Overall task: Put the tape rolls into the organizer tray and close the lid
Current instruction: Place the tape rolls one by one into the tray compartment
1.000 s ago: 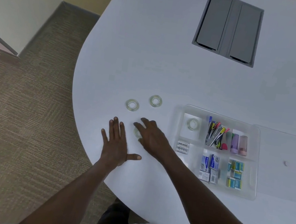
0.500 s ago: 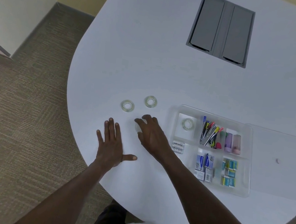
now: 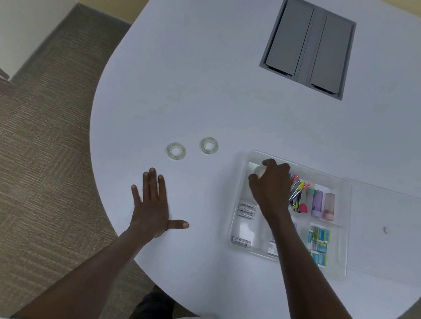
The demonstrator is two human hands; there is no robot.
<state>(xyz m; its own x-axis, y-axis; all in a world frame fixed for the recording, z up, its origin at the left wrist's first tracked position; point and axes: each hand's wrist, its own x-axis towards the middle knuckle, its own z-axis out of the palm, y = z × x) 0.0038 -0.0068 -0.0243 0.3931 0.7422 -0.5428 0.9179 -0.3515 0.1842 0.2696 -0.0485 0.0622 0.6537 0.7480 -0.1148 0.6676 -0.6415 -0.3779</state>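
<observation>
In the head view, the right hand (image 3: 268,187) was positioned over the far-left compartment of the clear organizer tray (image 3: 340,265), fingers curled downward around a pale, rounded object, judged to be a tape roll (image 3: 259,170) being lowered into that compartment. The grip appeared closed on the roll, though the hand covered most of it, so the hold could not be confirmed in full. The left hand (image 3: 152,205) lay flat on the white counter (image 3: 214,91), fingers spread and holding nothing, probably to steady the body during the reach across. Two further tape rolls, the nearer roll (image 3: 176,151) and the farther roll (image 3: 209,145), lay flat on the counter, apart from each other and left of the tray, within reach for the next transfers. The transparent lid (image 3: 391,232) lay open and flat to the right of the tray, leaving the compartments accessible from above. The remaining compartments held pens (image 3: 298,192), two small cylinders (image 3: 323,205) and small boxes (image 3: 320,243). The forearm concealed part of the near middle compartment. Any contents already beneath the right hand could not be made out. The lid edges were faint against the counter, and a hinge could not be distinguished. Only one view was supplied.
</observation>
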